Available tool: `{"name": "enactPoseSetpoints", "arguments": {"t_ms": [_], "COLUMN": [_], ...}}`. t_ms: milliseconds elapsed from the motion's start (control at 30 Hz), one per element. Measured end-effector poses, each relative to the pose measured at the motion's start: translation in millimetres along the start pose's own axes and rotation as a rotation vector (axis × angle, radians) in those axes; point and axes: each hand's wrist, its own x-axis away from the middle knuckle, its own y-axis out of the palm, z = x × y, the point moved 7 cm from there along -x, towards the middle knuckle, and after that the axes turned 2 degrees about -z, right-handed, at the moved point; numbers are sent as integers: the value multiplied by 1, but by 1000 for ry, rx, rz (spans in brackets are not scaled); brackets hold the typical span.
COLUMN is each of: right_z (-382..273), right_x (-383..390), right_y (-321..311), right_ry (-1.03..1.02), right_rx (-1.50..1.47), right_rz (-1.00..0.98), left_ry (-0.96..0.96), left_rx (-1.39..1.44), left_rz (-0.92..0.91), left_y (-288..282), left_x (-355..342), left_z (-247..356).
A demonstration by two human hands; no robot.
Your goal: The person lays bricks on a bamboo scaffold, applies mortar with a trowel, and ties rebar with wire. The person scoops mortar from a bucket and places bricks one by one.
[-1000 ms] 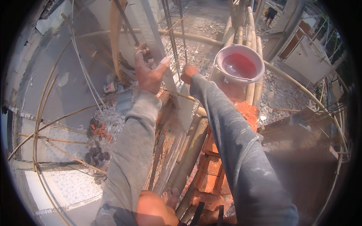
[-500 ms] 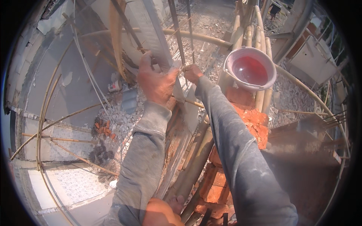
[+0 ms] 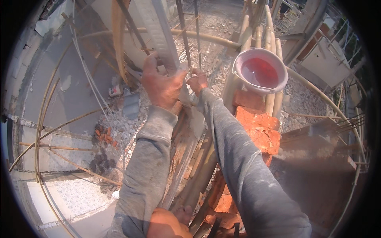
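Board (image 3: pixel 158 31), long and pale, clasped by left hand (image 3: pixel 163 86); right hand (image 3: pixel 197 82) beside it, grip impossible to tell; bucket (image 3: pixel 260 90) far right.

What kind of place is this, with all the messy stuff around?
It looks like a building site, maybe with some knocking down too: there are red bricks in a row, long bamboo poles and lots of broken rubble.

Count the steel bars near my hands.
3 visible: left bar beside the pale board, above your left hand; middle bar and right bar beyond your right hand. Others may be hidden.
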Motion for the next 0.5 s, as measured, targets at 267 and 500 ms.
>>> {"name": "enactPoseSetpoints", "arguments": {"t_ms": [267, 500], "right_z": [1, -8], "right_x": [-22, -16], "right_y": [8, 1], "right_ry": [16, -123], "right_rx": [143, 327], "right_rz": [-440, -306], "left_ry": [39, 62], "left_rx": [-62, -72], "left_rz": [9, 12], "left_y": [-1, -1], "left_x": [-1, 0], "left_z": [-1, -8]}}
